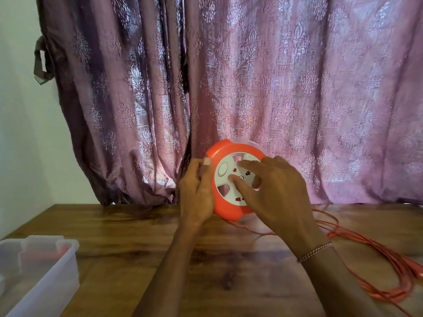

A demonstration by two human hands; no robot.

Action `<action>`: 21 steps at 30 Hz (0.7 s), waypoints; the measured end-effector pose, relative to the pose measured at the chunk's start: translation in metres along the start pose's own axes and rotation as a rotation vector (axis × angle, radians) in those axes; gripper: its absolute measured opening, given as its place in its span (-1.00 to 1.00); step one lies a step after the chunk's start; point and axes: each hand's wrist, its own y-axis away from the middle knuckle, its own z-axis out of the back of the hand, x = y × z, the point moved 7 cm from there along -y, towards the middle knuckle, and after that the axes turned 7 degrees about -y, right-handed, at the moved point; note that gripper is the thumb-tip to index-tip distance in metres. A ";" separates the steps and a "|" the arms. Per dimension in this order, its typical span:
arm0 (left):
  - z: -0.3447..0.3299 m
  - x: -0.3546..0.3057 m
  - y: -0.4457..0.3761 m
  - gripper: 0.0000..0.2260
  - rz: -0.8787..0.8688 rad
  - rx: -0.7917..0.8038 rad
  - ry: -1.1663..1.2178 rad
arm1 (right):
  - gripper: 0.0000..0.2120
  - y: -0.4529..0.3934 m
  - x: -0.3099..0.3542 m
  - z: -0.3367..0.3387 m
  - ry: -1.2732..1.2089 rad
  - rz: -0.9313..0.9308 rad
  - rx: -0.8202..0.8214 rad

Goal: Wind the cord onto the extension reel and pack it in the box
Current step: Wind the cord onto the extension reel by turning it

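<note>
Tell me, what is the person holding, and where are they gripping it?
The orange reel, lifted off the table: left hand grips its left rim, right hand has its fingers on the white face.

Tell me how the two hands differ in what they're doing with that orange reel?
The left hand grips the reel by its orange rim, steadying it above the table; the right hand lies across the white face, fingers spread. The right wrist wears a bracelet; the left wrist is bare. Both touch the reel.
</note>
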 end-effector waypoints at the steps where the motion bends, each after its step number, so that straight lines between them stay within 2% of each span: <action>1: 0.000 0.001 0.000 -0.57 0.002 -0.002 0.001 | -0.78 -0.001 0.001 0.002 -0.018 0.050 -0.005; 2: 0.000 0.001 -0.001 -0.57 0.005 -0.003 0.004 | -0.84 -0.001 0.002 0.000 -0.031 0.112 0.028; 4: 0.000 0.002 -0.001 -0.58 0.014 0.002 0.007 | -0.70 0.000 0.004 -0.008 -0.054 0.201 0.178; 6: 0.000 0.001 -0.001 -0.59 0.011 0.008 0.001 | -0.53 0.000 0.004 -0.013 -0.049 0.194 0.287; 9: 0.001 0.000 -0.001 -0.56 0.001 0.002 -0.003 | -0.40 0.001 0.007 -0.017 0.036 0.171 0.352; 14: 0.001 -0.001 -0.001 -0.53 -0.018 0.009 -0.020 | -0.40 0.001 0.008 -0.014 0.094 0.178 0.318; 19: -0.001 -0.002 0.000 -0.55 -0.021 0.004 -0.048 | -0.53 0.003 0.008 -0.010 0.110 0.140 0.325; 21: -0.001 -0.003 0.001 -0.57 -0.023 0.006 -0.053 | -0.49 0.004 0.007 -0.009 0.116 0.110 0.315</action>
